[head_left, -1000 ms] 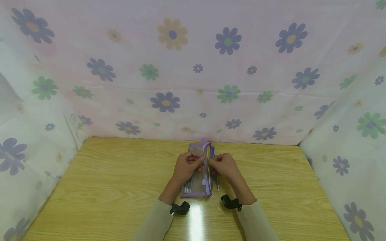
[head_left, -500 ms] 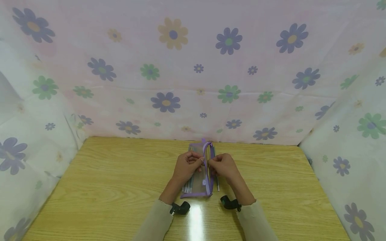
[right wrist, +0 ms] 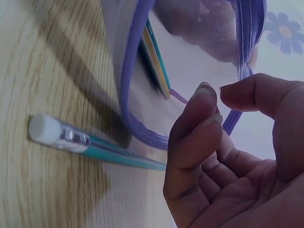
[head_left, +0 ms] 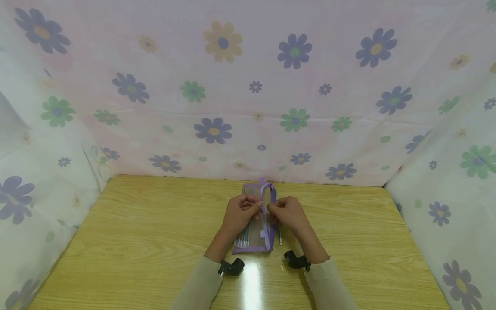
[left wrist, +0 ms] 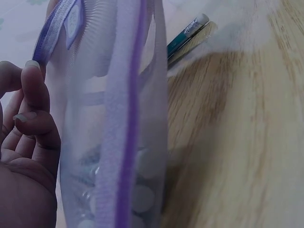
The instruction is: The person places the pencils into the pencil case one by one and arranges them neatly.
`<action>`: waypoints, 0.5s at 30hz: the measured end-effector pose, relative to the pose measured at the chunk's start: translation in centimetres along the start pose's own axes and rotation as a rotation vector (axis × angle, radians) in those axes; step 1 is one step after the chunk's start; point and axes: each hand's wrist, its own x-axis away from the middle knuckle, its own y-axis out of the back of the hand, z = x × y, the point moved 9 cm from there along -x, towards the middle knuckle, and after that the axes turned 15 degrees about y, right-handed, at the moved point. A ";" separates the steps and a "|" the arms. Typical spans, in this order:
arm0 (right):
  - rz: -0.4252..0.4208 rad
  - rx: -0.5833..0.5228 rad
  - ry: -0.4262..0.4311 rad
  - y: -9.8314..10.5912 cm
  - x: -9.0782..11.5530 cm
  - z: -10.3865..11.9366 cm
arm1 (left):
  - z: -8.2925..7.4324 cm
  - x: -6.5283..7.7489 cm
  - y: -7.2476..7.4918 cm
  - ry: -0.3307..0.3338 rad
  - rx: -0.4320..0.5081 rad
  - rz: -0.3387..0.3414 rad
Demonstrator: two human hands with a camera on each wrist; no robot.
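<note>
At the centre of the table [head_left: 155, 224], my left hand [head_left: 239, 212] and right hand [head_left: 288, 213] pinch the zipper edges of a purple mesh pencil case [head_left: 258, 230], fingers clamped on it. Only the right wrist view shows a teal pencil [right wrist: 95, 145] lying just beside it.

Head view looks down from afar; wrist views close, low; all share pencil case [head_left: 257, 224].
</note>
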 end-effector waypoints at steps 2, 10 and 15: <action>-0.003 0.024 -0.001 0.2 0.0 -0.1 | 0.0 0.0 0.0 -0.002 -0.003 -0.002; -0.044 0.186 0.043 1.5 -0.1 0.1 | -0.1 0.0 0.0 -0.003 -0.001 0.000; -0.060 0.306 0.046 2.2 -0.1 0.0 | 0.1 -0.1 0.1 0.002 0.006 -0.003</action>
